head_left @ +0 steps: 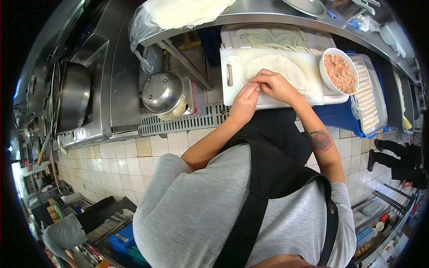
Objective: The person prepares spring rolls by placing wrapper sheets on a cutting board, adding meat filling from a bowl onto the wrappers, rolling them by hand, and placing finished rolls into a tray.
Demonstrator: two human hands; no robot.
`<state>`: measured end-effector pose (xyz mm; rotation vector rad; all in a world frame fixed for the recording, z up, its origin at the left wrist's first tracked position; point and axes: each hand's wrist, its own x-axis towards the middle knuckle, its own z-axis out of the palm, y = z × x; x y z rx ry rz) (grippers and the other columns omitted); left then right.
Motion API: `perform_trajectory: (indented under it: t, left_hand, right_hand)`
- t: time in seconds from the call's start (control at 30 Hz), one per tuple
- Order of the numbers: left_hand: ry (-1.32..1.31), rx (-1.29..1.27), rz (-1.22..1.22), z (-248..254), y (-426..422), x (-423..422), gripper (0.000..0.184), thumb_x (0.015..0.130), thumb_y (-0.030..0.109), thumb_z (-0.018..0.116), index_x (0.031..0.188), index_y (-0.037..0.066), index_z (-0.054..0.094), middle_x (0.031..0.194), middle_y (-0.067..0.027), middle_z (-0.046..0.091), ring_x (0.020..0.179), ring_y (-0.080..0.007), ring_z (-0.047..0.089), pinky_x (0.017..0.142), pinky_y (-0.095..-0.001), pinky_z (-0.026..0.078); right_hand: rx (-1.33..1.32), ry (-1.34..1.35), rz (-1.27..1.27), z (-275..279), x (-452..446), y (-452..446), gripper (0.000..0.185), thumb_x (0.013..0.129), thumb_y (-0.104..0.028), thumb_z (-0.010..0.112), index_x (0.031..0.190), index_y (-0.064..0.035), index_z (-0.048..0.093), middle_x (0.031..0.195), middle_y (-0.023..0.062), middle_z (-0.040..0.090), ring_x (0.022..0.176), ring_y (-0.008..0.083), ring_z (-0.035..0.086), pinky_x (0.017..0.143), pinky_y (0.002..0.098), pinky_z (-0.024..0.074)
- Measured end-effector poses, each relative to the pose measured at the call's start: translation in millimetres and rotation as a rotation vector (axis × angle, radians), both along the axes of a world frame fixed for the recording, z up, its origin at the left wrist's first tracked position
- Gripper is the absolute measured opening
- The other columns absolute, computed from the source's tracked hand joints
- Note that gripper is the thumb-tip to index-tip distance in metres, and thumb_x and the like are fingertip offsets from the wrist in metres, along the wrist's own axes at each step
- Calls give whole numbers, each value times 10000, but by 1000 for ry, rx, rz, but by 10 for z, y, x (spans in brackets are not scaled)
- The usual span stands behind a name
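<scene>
A white cutting board [229,96] with a slot handle at its left lies in front of me, with a pale, thin round wrapper [286,71] spread on it. Over the board's near edge, my left hand [244,103] and my right hand [276,85] meet with their fingertips pinched together. Whatever lies between the fingertips is too small to make out. Right of the board stands a white bowl [325,76] of pinkish minced filling [340,73]. Beside it, a clear container [380,107] holds rows of pale rolls [367,100].
A folded green cloth [272,38] lies behind the board. Above is a steel shelf [250,11] with stacked pale sheets [183,11]. A steel bowl [163,93] sits left. Other people appear at lower left [65,234] and right [397,161].
</scene>
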<state>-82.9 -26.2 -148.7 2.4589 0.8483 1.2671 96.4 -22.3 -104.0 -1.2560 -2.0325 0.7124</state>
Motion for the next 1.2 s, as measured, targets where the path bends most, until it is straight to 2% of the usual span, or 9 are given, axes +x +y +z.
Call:
perform_trajectory:
  t: [0.13,0.33,0.43,0.73,0.83,0.93,0.97,1.07,1.2]
  left_hand:
    - [40,-11,16,16,-57,4,142,740,-48,689,878,-28,667,1083,-144,664,1041,-332,640,902,-403,531]
    - [-82,-95,-57,82,-208,-93,131,784,-34,678,915,-41,683,1125,-165,653,1028,-333,648,882,-393,538]
    - [-50,-135,-1,59,-46,-285,171,777,-35,695,948,-27,695,1102,-150,669,1030,-318,653,884,-389,542]
    - [34,-190,-234,91,330,-278,154,818,10,724,972,-2,718,1030,-118,698,923,-266,696,799,-330,570]
    - [56,-250,-267,149,356,-282,143,823,15,714,964,-6,711,1009,-115,684,894,-283,685,783,-346,565]
    - [57,-283,-292,165,401,-269,137,812,27,726,942,-9,701,991,-116,674,869,-296,680,769,-351,559]
    - [52,-290,-298,168,402,-264,139,807,30,732,937,-8,699,989,-116,673,868,-296,680,771,-351,559]
    - [55,-280,-313,146,422,-234,158,785,30,751,925,-5,688,995,-118,666,873,-289,678,764,-352,558]
    - [57,-291,-312,92,449,-204,169,777,18,751,928,-12,683,1013,-115,658,864,-280,673,751,-354,557]
  right_hand:
    - [-14,-31,22,-17,35,9,354,768,64,608,1078,-51,735,965,99,668,861,252,661,797,337,529]
    - [50,-138,19,-41,90,-15,349,750,54,627,1054,-69,746,961,86,649,878,265,643,816,361,526]
    - [92,-129,16,-29,86,-48,346,742,54,631,1042,-71,752,941,80,643,881,262,635,807,357,520]
    - [135,-113,-55,-25,67,-92,267,738,30,612,952,-57,746,915,101,639,883,296,638,808,396,517]
    - [148,-68,-200,-14,10,-242,245,758,27,603,948,-44,741,919,113,637,897,305,638,805,394,518]
    - [102,70,-576,57,10,-637,211,772,12,607,932,-28,739,940,132,638,903,296,642,812,384,518]
    - [111,118,-743,14,94,-759,137,825,-68,636,886,0,739,853,156,672,799,303,668,760,381,529]
    - [-208,196,-1316,-95,393,-1092,279,872,-230,673,803,34,731,705,182,673,672,322,678,695,391,539]
    - [-357,105,-1405,-132,696,-1127,489,855,-430,694,746,46,722,634,227,654,649,373,686,678,420,542]
